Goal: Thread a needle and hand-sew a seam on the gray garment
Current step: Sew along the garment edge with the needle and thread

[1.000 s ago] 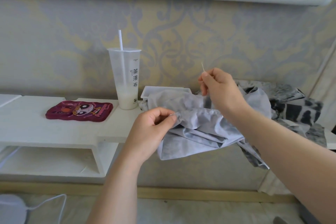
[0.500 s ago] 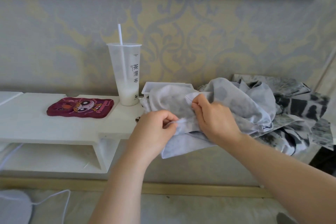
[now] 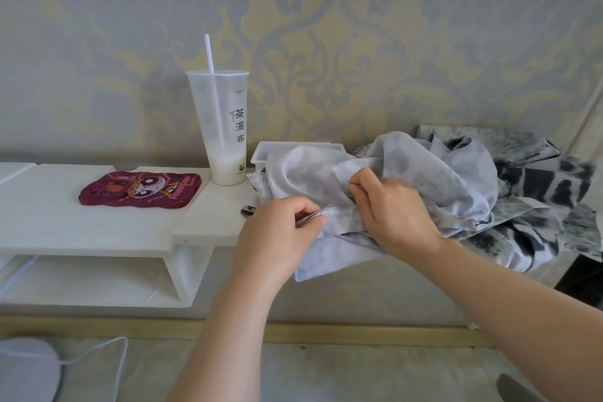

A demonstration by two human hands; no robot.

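While below damask wallpaper point(image 3: 326, 42), white shelf point(image 3: 98, 232), gray garment point(image 3: 440, 173).

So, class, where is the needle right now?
Head view, right of centre: the right hand pinches the needle over the gray garment, right of the cup.

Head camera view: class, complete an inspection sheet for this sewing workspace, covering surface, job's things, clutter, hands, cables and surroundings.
Surface: white shelf, open compartment beneath.
Job's things: gray garment bunched at the shelf's right end; needle over the garment; thread too fine to tell.
Clutter: plastic cup with a straw and a little milky drink; maroon phone case; white box behind the garment; patterned fabric, black and white, at right.
Hands: left hand pinches the garment's edge; right hand pinches the needle.
Cables: white cable, lower left.
Surroundings: damask wallpaper.
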